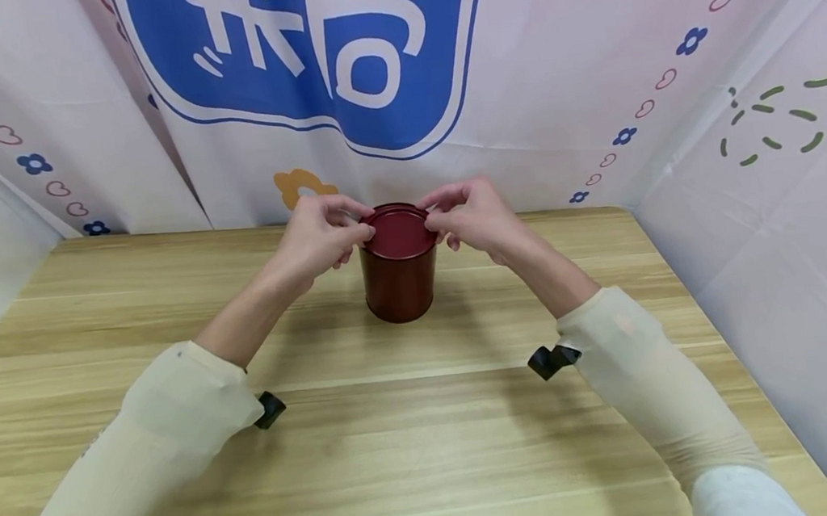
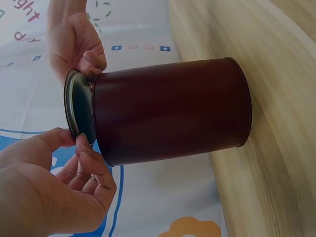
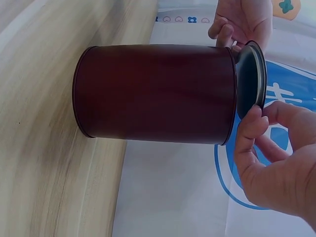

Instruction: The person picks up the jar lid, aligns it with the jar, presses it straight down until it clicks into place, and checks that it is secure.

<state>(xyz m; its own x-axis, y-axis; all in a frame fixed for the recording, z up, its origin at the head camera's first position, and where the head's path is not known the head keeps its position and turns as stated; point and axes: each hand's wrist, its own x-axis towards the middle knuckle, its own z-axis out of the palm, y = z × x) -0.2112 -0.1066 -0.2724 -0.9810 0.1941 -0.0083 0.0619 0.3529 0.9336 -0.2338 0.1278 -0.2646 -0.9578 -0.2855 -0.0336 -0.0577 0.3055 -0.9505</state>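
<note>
A dark red-brown tin canister (image 1: 400,287) stands upright on the wooden table. Its round lid (image 1: 402,234) is tilted over the mouth, with a gap showing its metallic underside in both wrist views. My left hand (image 1: 317,237) pinches the lid's left edge between thumb and fingers. On the opposite edge, my right hand (image 1: 476,217) pinches the lid in the same manner. The wrist views show the canister's body (image 2: 170,111) resting on its base, with neither hand gripping it. What lies inside the canister is hidden.
The wooden table (image 1: 414,452) reaches back to a white printed cloth (image 1: 545,77) hanging close behind the canister. Another white cloth (image 1: 782,221) borders the right side. Black wrist mounts (image 1: 270,410) protrude from both sleeves above the table.
</note>
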